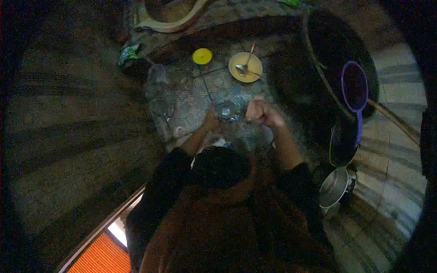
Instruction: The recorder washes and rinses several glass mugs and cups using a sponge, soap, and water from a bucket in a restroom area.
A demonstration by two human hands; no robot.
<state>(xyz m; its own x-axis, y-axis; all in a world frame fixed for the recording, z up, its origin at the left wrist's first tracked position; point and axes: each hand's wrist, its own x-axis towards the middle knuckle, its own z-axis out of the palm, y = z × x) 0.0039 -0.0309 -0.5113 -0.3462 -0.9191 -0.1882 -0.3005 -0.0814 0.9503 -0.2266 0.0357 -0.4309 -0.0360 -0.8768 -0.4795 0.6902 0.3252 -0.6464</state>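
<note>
My left hand (212,121) is at the left side of a shiny, see-through round vessel (227,111) and appears to grip its edge. Blur hides the vessel's exact kind. To the right of it, my right hand (271,115) is raised with curled fingers. A pinkish patch shows at the fingers, but I cannot tell whether it is a held thing or the hand itself. Beneath both hands lies a tiled surface (191,92) with a stone-like pattern. Beyond them stands a cream bowl (235,75) with a spoon (241,68) and another utensil in it.
A yellow round lid or dish (202,56) sits left of the bowl. On the right, a purple-rimmed strainer (355,63) and a metal pot (348,181) hang or lean near a large dark round thing (327,37). A green packet (129,53) lies far left.
</note>
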